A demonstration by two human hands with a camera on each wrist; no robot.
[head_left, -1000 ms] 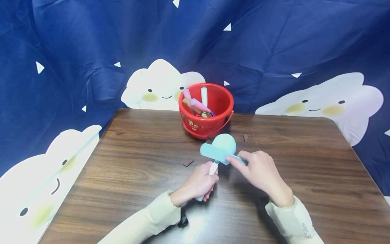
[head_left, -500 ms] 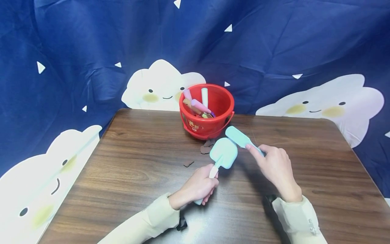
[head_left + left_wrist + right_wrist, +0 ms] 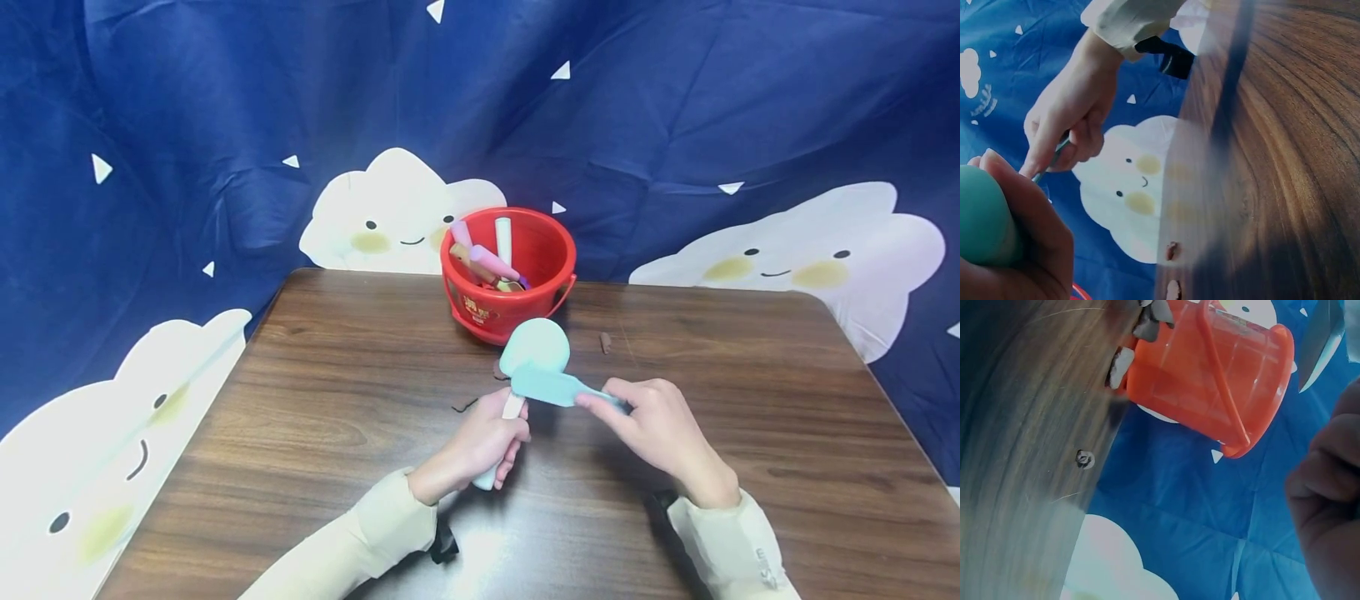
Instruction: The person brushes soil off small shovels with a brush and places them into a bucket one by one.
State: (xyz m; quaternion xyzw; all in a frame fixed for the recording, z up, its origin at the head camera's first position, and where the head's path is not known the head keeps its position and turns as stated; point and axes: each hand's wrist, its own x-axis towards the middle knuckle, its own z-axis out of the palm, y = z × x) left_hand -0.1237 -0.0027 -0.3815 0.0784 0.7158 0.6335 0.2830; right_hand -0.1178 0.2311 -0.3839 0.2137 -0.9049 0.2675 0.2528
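Observation:
My left hand [image 3: 480, 437] grips the handle of a light blue toy shovel [image 3: 536, 343], whose rounded blade is raised in front of the red bucket. In the left wrist view, the handle's teal end [image 3: 985, 215] shows inside the curled fingers. Between thumb and fingers, my right hand [image 3: 663, 429] pinches the thin handle of a light blue flat spatula [image 3: 546, 387]. The spatula lies across the lower part of the shovel blade; whether they touch I cannot tell. Part of the spatula's blade [image 3: 1322, 344] shows in the right wrist view.
The red bucket [image 3: 491, 317], with several toy-tool handles [image 3: 495, 260] sticking up, stands at the table's back edge. Thin brown pieces lie about: one behind the shovel, one [image 3: 605, 342] right of the bucket, one [image 3: 465, 406] left of the shovel. A blue cloth hangs behind.
The spatula swung off the shovel to the upper right, then came back across it. The shovel shifted slightly left and away from me. The bucket stayed put.

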